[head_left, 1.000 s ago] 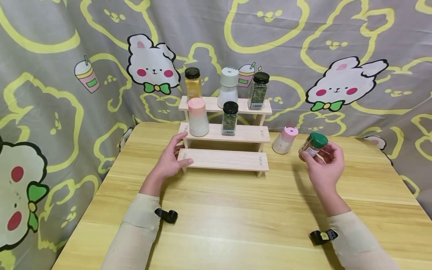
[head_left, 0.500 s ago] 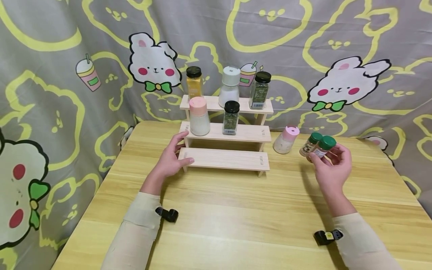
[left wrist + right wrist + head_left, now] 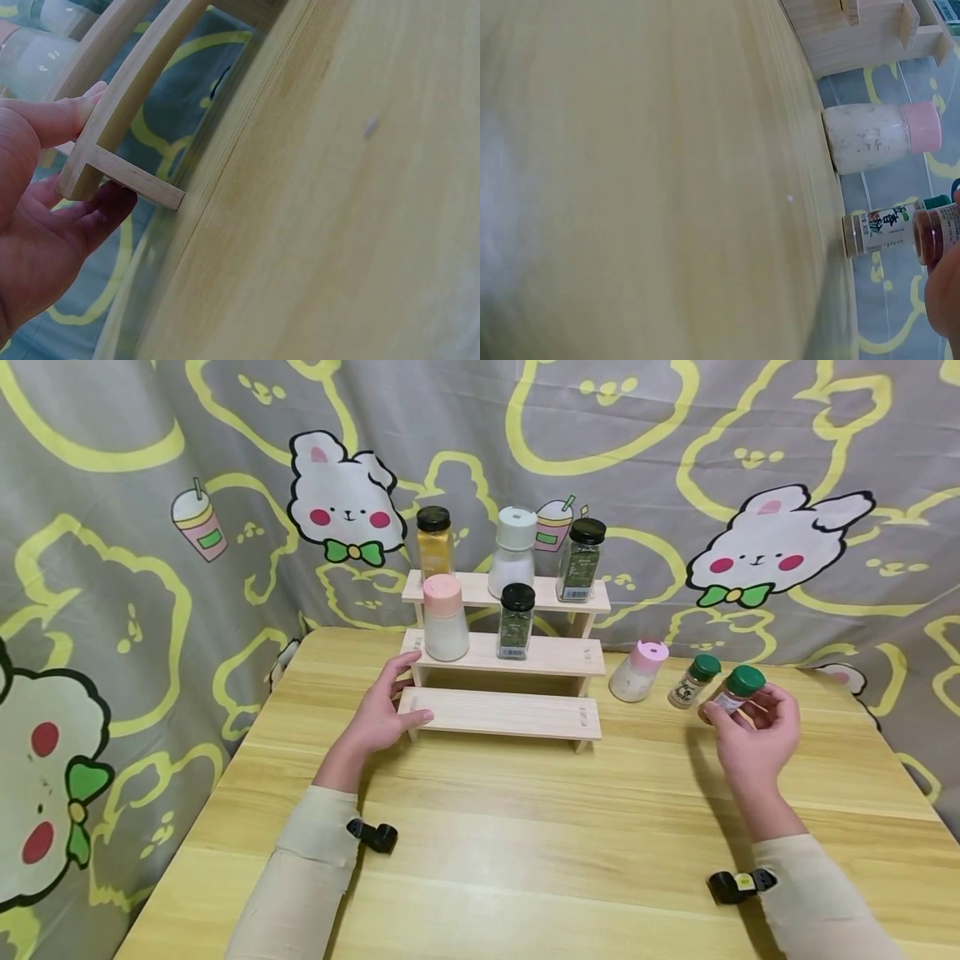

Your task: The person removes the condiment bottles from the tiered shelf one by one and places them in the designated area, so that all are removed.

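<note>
Head view | right hand (image 3: pixel 753 739) pinches green-capped jar (image 3: pixel 733 692) | left hand (image 3: pixel 378 714) grips rack (image 3: pixel 502 714)

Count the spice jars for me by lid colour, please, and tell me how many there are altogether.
Black-lidded glass jars: 3, first
Pink-lidded jars: 2, first
Green-lidded small jars: 2, one in the right hand
White-lidded jar: 1
Total: 8
</note>
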Tool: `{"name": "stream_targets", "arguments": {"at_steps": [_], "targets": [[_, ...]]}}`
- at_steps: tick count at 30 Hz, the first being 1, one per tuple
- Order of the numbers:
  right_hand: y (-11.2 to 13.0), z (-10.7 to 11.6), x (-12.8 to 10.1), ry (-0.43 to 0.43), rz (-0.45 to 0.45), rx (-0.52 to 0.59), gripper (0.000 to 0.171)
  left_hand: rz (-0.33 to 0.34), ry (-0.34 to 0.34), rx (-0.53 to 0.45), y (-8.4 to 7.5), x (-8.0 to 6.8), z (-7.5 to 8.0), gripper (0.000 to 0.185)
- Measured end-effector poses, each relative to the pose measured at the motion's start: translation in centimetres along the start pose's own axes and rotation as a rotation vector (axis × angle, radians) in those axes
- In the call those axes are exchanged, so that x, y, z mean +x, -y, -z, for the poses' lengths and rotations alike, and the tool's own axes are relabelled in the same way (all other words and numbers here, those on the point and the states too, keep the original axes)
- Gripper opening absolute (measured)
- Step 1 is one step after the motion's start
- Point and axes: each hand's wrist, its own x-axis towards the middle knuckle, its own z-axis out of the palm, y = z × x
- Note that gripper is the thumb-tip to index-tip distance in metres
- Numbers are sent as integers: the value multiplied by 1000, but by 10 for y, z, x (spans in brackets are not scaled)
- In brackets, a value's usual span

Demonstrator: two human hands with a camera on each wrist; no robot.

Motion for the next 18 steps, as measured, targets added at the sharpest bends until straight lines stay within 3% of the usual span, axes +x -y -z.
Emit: {"name": "stream_targets", "arguments": {"at_steps": [10,18], "targets": [[-2,6,2,-8,-5,-25,60,-15,9,-17,2,0,0,86],[-5,8,7,-25,-59,-20,60,-24,10,-16,1,0,0,86]]}}
